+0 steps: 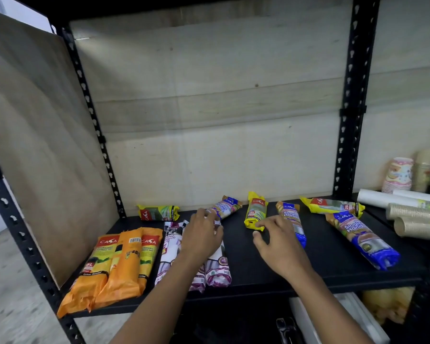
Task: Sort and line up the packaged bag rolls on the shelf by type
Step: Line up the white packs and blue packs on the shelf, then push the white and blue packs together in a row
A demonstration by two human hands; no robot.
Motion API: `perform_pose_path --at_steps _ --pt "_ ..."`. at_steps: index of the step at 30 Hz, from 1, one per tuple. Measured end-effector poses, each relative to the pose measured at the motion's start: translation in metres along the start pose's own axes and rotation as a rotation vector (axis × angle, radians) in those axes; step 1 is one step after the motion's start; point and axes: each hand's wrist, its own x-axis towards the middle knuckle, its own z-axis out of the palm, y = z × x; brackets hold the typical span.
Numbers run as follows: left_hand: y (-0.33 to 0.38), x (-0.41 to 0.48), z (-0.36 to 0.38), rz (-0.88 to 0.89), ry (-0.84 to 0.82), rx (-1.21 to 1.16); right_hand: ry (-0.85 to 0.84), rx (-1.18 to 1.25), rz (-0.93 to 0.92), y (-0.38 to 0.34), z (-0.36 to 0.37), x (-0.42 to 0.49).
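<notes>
Three orange packs lie lined up at the front left of the black shelf. Beside them lie white-and-purple packs, and my left hand rests flat on top of them, fingers spread. Its fingertips reach the near end of a blue roll. Yellow packs lie at the back left, the middle and the back right. My right hand hovers open with fingertips at the middle yellow pack's near end. Two more blue rolls lie to the right.
A plywood panel closes the left side and black uprights frame the bay. On the neighbouring shelf to the right are paper cup stacks and lying cup sleeves. Bare shelf lies between the white-and-purple packs and the rightmost blue roll.
</notes>
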Motion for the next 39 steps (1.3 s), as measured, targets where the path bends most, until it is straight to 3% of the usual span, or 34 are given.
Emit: perform_pose_path --at_steps 13,26,39 --pt "-0.016 0.072 0.038 -0.183 -0.200 0.032 -0.066 -0.234 0.227 0.052 -0.008 0.025" --pt "-0.010 0.094 0.041 -0.406 -0.296 -0.124 -0.157 -0.188 0.417 0.063 -0.012 0.031" --pt "-0.014 0.093 0.025 -0.226 0.016 -0.101 -0.102 0.065 0.324 0.056 -0.020 0.017"
